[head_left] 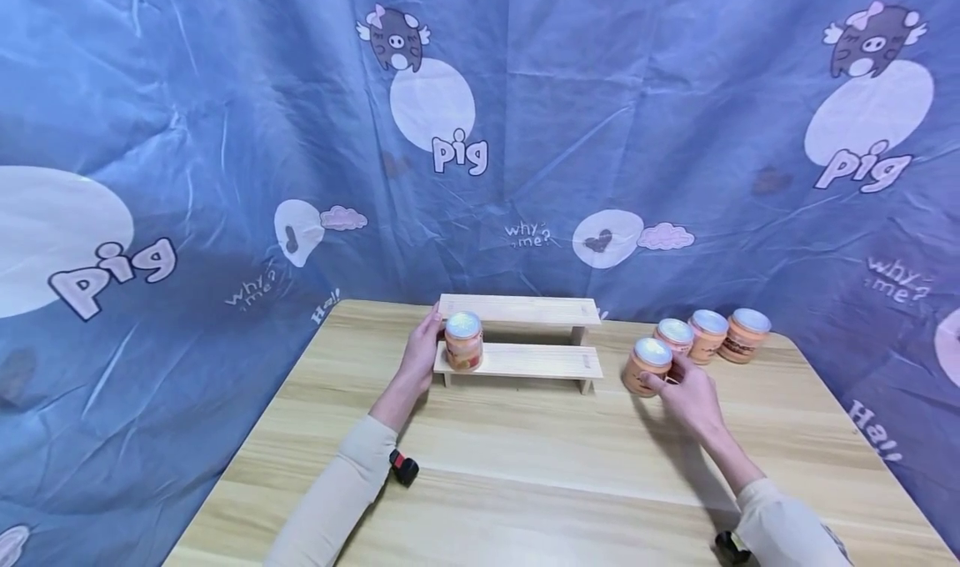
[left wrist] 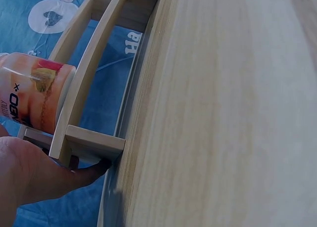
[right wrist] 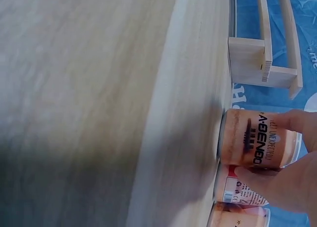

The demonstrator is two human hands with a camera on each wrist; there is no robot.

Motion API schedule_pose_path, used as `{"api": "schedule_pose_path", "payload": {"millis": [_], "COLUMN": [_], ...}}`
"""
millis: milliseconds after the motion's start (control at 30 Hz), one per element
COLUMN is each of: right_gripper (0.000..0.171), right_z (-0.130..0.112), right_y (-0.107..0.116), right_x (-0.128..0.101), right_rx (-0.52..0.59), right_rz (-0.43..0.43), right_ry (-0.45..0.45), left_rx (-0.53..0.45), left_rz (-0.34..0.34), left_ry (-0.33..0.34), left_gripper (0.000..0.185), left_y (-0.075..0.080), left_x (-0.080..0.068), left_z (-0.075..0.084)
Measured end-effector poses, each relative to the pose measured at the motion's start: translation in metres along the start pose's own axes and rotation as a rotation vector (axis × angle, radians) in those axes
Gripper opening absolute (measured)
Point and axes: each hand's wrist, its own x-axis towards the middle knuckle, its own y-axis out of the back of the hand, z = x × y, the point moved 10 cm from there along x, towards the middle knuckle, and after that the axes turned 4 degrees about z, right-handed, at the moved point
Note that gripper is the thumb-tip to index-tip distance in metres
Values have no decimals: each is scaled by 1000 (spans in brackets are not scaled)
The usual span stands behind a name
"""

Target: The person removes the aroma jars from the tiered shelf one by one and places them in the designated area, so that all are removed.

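A small two-step wooden rack stands on the table, with an orange jar with a white lid upright at the left end of its lower step. My left hand holds the rack's left end, close beside that jar; in the left wrist view a finger lies against the rack's leg. To the right, my right hand pinches the front jar between thumb and fingers. This jar is upright, its base close to the tabletop, and its dark lettering shows in the right wrist view.
Behind the gripped jar, more orange jars stand in a slanting row: a near one, a middle one and a far one. A blue printed cloth hangs behind the wooden table.
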Motion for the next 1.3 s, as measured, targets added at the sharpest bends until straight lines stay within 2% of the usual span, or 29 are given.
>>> {"api": "schedule_pose_path", "payload": {"millis": [233,467,633,800,933,1133,1300], "right_gripper": [65,56,45,37,34,29,26], "right_z": [-4,-40,-70,-93,-107,-118,-124], "right_y": [7,25,30,18,0,-27,-47], "right_x": [-2,2,-1,-6,-7,-10,-15], "right_rx": [-48,-95,-53,16,73,248,316], "right_rz": [23,170,250,280,264,187,135], "right_ry": [15,88,154,175,168,145,123], "left_rx": [-13,-25,-49,-31,-32,-13,-4], "left_rz": [-11,6,-13,-13,-9,-16,-23], "left_ry": [15,13,16,41,39,40,48], "left_gripper": [52,52,52,53,52,51,51], "left_y": [-2,1,-1,6,12,10,4], "left_x": [-1,2,2,1,3,3,3], "left_z": [-5,-1,-1,-1,5,9,5]}}
